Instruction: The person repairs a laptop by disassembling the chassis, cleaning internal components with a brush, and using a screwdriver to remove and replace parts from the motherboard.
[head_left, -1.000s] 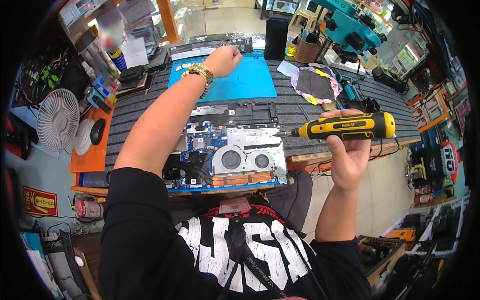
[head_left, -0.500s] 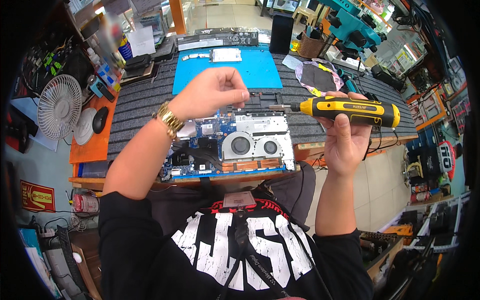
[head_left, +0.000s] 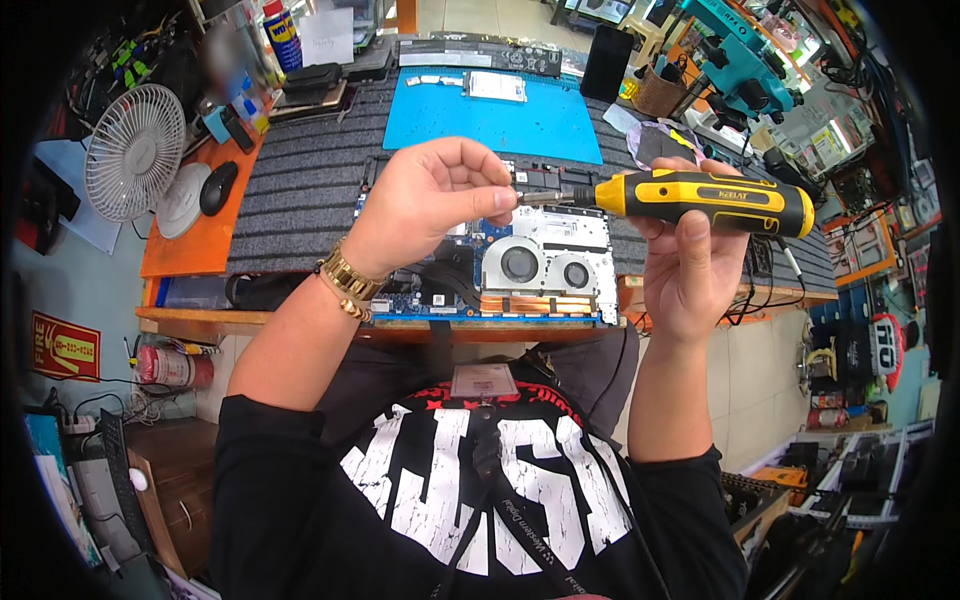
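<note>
My right hand [head_left: 700, 250] grips a yellow-and-black electric screwdriver [head_left: 700, 200], held level with its bit [head_left: 548, 196] pointing left. At that bit's tip, my left hand [head_left: 440, 200] has thumb and forefinger pinched; whatever is between them is too small to make out. Beneath both hands lies an opened laptop base [head_left: 540, 295], with blue board, two fans and copper pipes showing, partly hidden by my left hand.
A blue mat [head_left: 420, 125] bearing a silver rectangular part [head_left: 495, 87] is behind the laptop, backed by a black battery [head_left: 470, 55]. Left are a white fan [head_left: 135, 150] and mouse [head_left: 218, 187]. A teal microscope [head_left: 740, 75] and pen holder [head_left: 658, 92] stand back right.
My left hand has come down from the mat's far side to the screwdriver's tip. The screwdriver has risen and shifted slightly right in view, and the bench appears higher in the picture.
</note>
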